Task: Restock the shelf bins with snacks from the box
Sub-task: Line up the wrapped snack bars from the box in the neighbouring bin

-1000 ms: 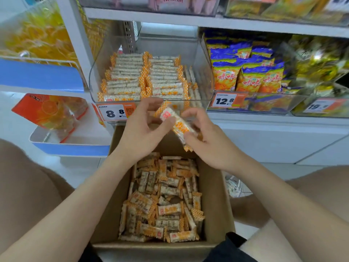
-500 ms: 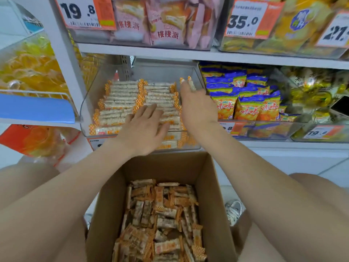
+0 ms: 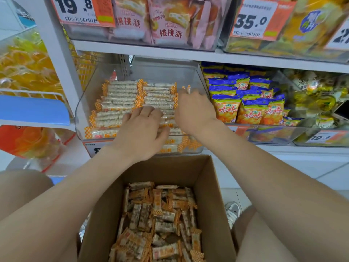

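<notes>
Clear plastic bin [image 3: 83, 114] on the shelf [image 3: 302, 151] holds rows of snack bars [image 3: 120, 95]; squeezing more in at its right wall could well topple or crumple a row. The right hand [image 3: 192, 110] reaches in there, fingers curled round a few bars, orange ends poking out. The left hand [image 3: 141, 129] lies palm-down on the rows, fingers loosely bent, holding nothing. The box [image 3: 213, 195] below holds plenty more.

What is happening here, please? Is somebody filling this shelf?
A person is restocking a shelf. An open cardboard box in front of them holds many loose snack bars. Their left hand rests on the neat rows of bars in the clear bin, while their right hand grips a small bundle at the bin's right side, apparently placing it there. The box is far from empty.
</notes>
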Tool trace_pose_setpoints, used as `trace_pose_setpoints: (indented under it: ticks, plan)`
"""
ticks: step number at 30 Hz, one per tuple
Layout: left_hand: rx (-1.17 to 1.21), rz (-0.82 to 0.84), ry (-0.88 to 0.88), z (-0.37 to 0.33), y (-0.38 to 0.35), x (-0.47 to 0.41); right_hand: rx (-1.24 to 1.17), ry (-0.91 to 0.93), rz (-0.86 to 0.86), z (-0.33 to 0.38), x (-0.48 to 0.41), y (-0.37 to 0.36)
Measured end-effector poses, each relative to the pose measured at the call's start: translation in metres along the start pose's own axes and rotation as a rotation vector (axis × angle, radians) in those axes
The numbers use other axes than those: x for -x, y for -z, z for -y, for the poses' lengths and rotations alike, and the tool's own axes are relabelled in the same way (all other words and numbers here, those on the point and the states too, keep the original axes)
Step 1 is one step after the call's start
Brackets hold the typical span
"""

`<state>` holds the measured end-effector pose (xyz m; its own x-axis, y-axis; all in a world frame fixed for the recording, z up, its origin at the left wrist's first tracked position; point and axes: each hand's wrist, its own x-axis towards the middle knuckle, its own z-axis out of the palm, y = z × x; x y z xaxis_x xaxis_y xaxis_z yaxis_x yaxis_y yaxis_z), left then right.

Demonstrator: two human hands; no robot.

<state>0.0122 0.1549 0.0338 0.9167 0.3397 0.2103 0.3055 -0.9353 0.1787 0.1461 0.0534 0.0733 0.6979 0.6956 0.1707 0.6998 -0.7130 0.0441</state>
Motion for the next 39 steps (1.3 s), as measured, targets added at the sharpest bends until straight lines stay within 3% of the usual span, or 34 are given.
trace_pose_setpoints:
  ticks: [4, 7, 9, 14, 18, 21, 26, 33, 39]
  plan:
    - [0.059, -0.307, -0.148, -0.007, 0.007, 0.027, -0.217, 0.207, -0.121, 0.001, 0.074, 0.015]
    - [0.038, -0.316, -0.252, -0.018, 0.004, 0.055, -0.396, 0.262, -0.073, 0.004, 0.129, 0.007]
    - [0.012, -0.122, -0.308, -0.024, -0.011, 0.070, -0.428, 0.243, 0.076, 0.003, 0.153, -0.018]
    - [-0.070, 0.731, -0.232, -0.011, -0.096, 0.093, -0.387, 0.225, 0.609, -0.006, 0.196, -0.108]
    - [-0.006, 1.055, -0.052, 0.002, -0.168, 0.131, -0.293, 0.261, 0.961, -0.015, 0.211, -0.170]
    - [0.047, 1.195, 0.061, 0.017, -0.209, 0.161, -0.280, 0.242, 1.036, -0.015, 0.211, -0.199]
    - [0.102, 1.154, 0.293, 0.028, -0.256, 0.196, -0.250, 0.167, 1.087, -0.004, 0.215, -0.256]
    - [0.007, 1.233, 0.250, 0.034, -0.256, 0.197, -0.340, 0.180, 1.318, 0.031, 0.233, -0.296]
    - [0.073, 1.206, 0.278, 0.042, -0.262, 0.200, -0.087, 0.337, 1.294, 0.040, 0.240, -0.305]
